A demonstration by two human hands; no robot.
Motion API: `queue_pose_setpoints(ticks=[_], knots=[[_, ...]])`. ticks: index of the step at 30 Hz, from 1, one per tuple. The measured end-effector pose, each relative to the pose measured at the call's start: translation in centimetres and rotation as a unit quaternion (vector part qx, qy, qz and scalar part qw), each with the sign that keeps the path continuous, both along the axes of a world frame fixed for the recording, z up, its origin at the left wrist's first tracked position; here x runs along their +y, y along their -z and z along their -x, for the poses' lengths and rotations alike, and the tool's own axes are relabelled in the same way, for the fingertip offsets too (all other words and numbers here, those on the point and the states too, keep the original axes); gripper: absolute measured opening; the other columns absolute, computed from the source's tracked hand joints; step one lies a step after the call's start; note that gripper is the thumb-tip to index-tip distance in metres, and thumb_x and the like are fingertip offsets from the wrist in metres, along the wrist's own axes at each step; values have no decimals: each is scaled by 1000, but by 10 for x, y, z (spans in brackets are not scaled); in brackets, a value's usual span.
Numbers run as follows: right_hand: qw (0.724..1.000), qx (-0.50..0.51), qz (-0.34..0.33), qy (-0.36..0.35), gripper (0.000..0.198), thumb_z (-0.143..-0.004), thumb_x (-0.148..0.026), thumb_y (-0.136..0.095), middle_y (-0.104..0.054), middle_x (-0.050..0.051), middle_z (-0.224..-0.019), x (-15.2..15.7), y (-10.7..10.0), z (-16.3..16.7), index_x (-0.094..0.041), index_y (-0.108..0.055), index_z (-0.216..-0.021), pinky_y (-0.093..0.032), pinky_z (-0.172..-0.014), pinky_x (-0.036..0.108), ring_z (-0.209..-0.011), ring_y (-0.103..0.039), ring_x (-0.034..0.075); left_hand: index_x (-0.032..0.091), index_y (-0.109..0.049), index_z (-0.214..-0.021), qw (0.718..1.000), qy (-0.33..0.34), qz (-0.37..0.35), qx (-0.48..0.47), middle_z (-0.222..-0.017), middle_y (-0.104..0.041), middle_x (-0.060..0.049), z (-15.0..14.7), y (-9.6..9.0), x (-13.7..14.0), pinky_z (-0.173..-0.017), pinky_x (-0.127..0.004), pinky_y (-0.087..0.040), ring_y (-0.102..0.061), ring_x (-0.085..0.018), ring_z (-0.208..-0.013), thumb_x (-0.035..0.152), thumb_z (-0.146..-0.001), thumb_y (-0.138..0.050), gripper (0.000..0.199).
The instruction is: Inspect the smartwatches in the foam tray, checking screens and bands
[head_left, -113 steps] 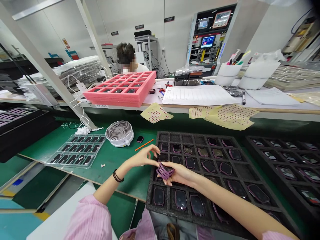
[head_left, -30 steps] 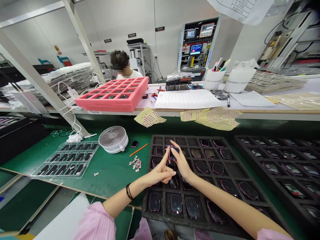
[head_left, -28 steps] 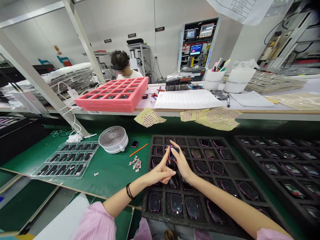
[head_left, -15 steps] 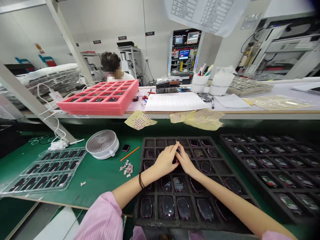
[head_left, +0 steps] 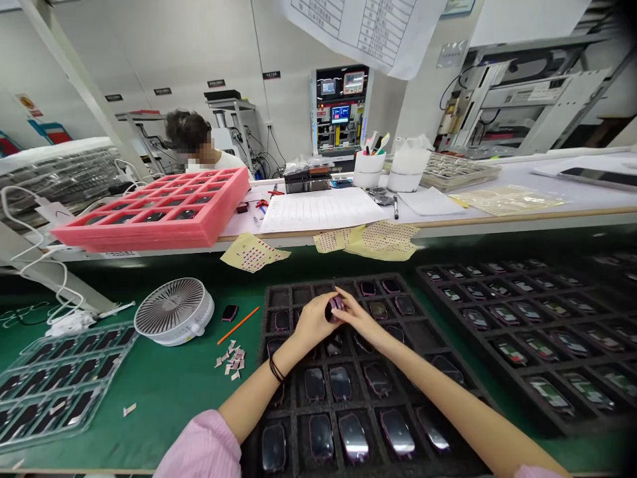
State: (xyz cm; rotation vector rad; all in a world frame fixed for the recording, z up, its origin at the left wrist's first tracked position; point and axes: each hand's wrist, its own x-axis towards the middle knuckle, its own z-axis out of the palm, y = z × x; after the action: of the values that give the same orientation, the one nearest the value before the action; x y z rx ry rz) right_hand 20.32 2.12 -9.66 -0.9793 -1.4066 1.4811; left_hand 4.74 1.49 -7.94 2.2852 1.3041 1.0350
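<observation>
Over the black foam tray (head_left: 323, 362), my left hand (head_left: 313, 321) and my right hand (head_left: 362, 321) meet around a small purple-framed smartwatch body (head_left: 336, 305). It is tilted up between the fingertips, which hide most of it. Fingers of both hands are closed on its edges. Below and around the hands, the tray's compartments hold several similar dark-glass watch bodies (head_left: 353, 435) with purple rims. Another watch body (head_left: 229, 313) lies on the green mat to the left, near an orange stick (head_left: 239, 324).
A round white fan (head_left: 174, 311) stands left, beside a clear plastic tray (head_left: 74, 375) of dark parts. Small pale tabs (head_left: 233, 358) lie scattered on the mat. A second black tray (head_left: 527, 332) is at right. The shelf holds a pink foam tray (head_left: 159, 211); a person (head_left: 199, 143) is behind.
The view has shifted and tilted, so the bench sits differently in the frame. My hands remain together over the tray, and the purple watch body between them now shows more clearly.
</observation>
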Motion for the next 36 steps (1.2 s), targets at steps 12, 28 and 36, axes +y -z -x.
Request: queue_pose_setpoints(ticks=[12, 28, 36], knots=[[959, 145, 218, -110, 35, -52, -23, -86, -70, 2, -78, 3, -21, -14, -14, -71, -82, -51, -70, 24, -71, -65, 13, 20, -57, -115, 988, 140, -15, -70, -113, -67, -8, 3, 0, -1, -111, -47, -30, -62, -22, -106, 34, -69, -75, 52], [964, 195, 173, 54, 30, -61, -24, -82, -75, 8, -84, 24, -1, -21, -14, -70, -86, -54, -88, 39, -86, -71, 23, 19, -56, -95, 851, -49, 282, -440, -81, -56, 4, 10, -1, 17, -50, -20, -44, -55, -7, -56, 30, -52, -85, 52], [964, 183, 173, 79, 31, -57, -21, -85, -75, 9, -82, 26, 7, -19, -14, -70, -84, -54, -90, 43, -86, -71, 26, 17, -60, -94, 742, 3, 401, -537, -74, -48, 3, 8, -2, 18, -44, -18, -29, -47, -6, -53, 31, -69, -67, 29]])
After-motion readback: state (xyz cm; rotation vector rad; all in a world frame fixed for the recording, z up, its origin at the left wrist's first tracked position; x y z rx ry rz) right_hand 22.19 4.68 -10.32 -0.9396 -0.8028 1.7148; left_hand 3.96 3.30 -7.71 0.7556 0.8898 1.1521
